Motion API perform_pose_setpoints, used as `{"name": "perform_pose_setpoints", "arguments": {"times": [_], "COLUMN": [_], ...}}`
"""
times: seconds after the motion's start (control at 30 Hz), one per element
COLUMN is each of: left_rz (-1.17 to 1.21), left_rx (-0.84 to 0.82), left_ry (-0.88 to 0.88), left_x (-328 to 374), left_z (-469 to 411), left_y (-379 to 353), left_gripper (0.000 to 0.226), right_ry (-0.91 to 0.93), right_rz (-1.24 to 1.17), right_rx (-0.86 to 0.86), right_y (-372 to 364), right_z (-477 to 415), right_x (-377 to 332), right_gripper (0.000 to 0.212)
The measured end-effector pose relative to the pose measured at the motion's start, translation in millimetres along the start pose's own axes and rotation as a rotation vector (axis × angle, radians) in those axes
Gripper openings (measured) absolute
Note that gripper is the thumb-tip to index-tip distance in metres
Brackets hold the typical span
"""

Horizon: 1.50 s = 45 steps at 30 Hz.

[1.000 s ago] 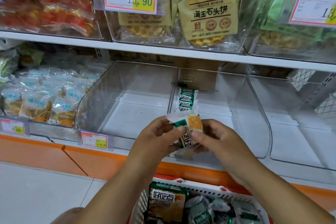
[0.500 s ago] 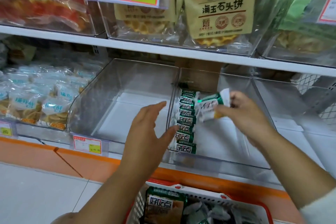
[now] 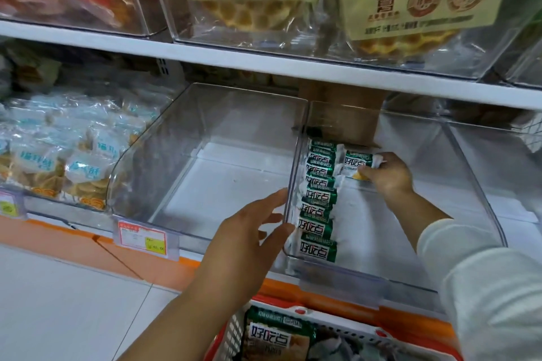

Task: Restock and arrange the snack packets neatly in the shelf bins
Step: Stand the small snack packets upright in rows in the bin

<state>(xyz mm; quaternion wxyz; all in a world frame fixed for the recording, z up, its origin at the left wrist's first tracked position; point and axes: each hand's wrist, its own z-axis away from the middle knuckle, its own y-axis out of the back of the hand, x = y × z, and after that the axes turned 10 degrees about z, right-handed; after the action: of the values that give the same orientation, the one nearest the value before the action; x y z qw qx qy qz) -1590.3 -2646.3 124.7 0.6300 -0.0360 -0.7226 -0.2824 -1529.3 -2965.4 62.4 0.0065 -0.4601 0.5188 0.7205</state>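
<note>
Several small green-and-white snack packets (image 3: 318, 205) stand in a row along the left wall of a clear plastic bin (image 3: 469, 184) on the lower shelf. My right hand (image 3: 387, 174) pinches one more green packet (image 3: 356, 163) deep in this bin, just right of the row's far end. My left hand (image 3: 252, 231) hovers with relaxed, spread fingers at the bin's front left corner, fingertips near or touching the clear wall, holding nothing.
A second clear bin (image 3: 205, 155) to the left holds nothing. Further left sits a bin of blue-labelled biscuit bags (image 3: 82, 167). An orange basket (image 3: 337, 331) with more green packets is below. The upper shelf (image 3: 293, 67) overhangs with bagged waffles.
My right hand carried the packet from in front of the bin to deep inside it beside the row. My left hand let go of the packet and moved to the bin's front corner.
</note>
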Motion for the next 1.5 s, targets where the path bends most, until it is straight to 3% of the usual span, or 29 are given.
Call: {"name": "perform_pose_setpoints", "arguments": {"times": [0.13, 0.27, 0.4, 0.53, 0.63, 0.73, 0.8, 0.9, 0.93, 0.97, 1.1, 1.27, 1.4, 1.5], "left_rz": [0.031, 0.037, -0.052, -0.302, -0.244, -0.261, -0.323, -0.436, -0.466, -0.471, -0.429, -0.441, -0.406, -0.392], "left_rx": [0.008, 0.015, 0.087, 0.242, 0.094, -0.210, -0.387, -0.541, -0.570, -0.586, -0.585, -0.627, -0.623, -0.564], "left_ry": [0.013, -0.010, -0.058, -0.358, -0.450, -0.327, -0.174, 0.026, 0.088, 0.137, 0.240, 0.239, 0.273, 0.273], "left_x": [-3, -2, -3, 16, 18, -8, -34, -78, -90, -102, -133, -149, -154, -159], "left_z": [-1, -2, -1, 19, 49, 83, 100, 118, 123, 128, 138, 127, 120, 118], "left_y": [0, 0, -4, -16, -37, -68, -91, -119, -125, -131, -151, -175, -184, -188], "left_gripper": [0.048, 0.048, 0.046, 0.041, 0.031, 0.029, 0.037, 0.048, 0.051, 0.054, 0.066, 0.068, 0.067, 0.058], "right_ry": [-0.015, -0.062, -0.012, 0.298, 0.389, 0.260, 0.136, -0.019, -0.041, -0.052, -0.204, -0.343, -0.450, -0.493], "right_rz": [0.054, 0.034, -0.057, -0.303, -0.491, -0.468, -0.334, -0.111, -0.014, 0.085, 0.270, 0.313, 0.176, 0.019], "right_rx": [0.037, -0.007, -0.001, 0.072, 0.081, 0.034, -0.094, -0.345, -0.378, -0.376, -0.301, -0.365, -0.357, -0.448], "right_y": [-9, -9, 21, 85, 129, 132, 111, 71, 61, 53, 37, 31, 33, 37], "right_z": [-4, -6, 21, 118, 208, 265, 283, 299, 305, 308, 311, 316, 316, 314], "right_x": [-6, -4, -18, -35, -16, 39, 91, 176, 197, 217, 249, 238, 226, 214], "right_gripper": [0.057, 0.056, 0.075, 0.044, 0.029, 0.027, 0.028, 0.034, 0.027, 0.018, 0.020, 0.039, 0.052, 0.067]}}
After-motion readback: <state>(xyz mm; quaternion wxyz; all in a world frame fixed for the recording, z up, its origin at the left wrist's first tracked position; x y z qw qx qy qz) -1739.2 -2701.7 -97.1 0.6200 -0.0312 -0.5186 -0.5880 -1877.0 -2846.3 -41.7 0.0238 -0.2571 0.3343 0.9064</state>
